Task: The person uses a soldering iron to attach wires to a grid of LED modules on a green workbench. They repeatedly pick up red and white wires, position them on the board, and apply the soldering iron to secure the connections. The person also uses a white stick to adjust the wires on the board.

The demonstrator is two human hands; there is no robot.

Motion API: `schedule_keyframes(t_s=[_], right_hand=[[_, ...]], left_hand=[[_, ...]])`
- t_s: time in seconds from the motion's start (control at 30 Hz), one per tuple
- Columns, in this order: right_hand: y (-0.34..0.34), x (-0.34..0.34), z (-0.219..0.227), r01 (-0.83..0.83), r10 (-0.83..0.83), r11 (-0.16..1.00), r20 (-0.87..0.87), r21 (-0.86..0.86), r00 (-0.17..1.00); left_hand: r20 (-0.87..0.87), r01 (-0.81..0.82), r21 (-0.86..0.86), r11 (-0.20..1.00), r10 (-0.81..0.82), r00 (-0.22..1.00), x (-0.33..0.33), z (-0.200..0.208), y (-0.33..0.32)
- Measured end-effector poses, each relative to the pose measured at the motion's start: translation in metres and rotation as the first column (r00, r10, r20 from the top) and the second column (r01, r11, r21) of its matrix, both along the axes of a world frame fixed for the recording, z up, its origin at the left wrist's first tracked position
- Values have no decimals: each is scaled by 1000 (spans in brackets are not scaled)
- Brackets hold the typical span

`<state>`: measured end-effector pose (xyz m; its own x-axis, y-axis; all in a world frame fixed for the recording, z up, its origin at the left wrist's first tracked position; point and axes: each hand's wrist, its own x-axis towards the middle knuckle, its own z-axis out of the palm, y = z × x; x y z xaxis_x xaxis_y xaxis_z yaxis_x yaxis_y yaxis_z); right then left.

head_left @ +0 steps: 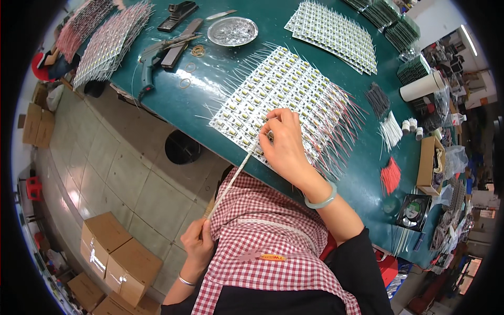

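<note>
A panel of white circuit boards (247, 118) lies on the green table in front of me, covered with rows of yellow-green parts. White wires stick out along its far left side, and red and white wires along its right. My left hand (198, 242), low over my lap, is closed on the lower end of a narrow off-white strip (231, 182). The strip slants up over the table edge to the panel. Its upper end meets the fingers of my right hand (284, 144), which are pinched together just over the boards. What they hold is hidden.
A soldering iron gun (147, 71), rubber bands (197, 51) and a metal dish (232, 31) lie at the far left. More wired panels (336, 34) sit at the back. Black, white and red wire bundles (390, 176) and a small fan (413, 212) are on the right.
</note>
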<state>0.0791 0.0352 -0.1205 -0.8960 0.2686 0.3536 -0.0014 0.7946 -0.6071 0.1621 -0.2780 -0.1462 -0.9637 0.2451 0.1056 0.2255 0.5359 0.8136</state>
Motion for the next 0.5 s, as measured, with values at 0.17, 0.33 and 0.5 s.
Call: schedule_keyframes(t_s=[0.17, 0.33, 0.5], right_hand=[[11, 14, 14, -2, -1, 993, -22, -122, 1000], [57, 34, -4, 190, -190, 982, -54, -7, 980], [66, 40, -11, 172, -174, 984, -52, -43, 983]], left_hand=[[15, 60, -23, 998, -60, 998, -16, 2, 15], [-37, 205, -86, 975, -209, 977, -30, 23, 37], [-42, 286, -148, 947, -295, 955, -39, 31, 48]])
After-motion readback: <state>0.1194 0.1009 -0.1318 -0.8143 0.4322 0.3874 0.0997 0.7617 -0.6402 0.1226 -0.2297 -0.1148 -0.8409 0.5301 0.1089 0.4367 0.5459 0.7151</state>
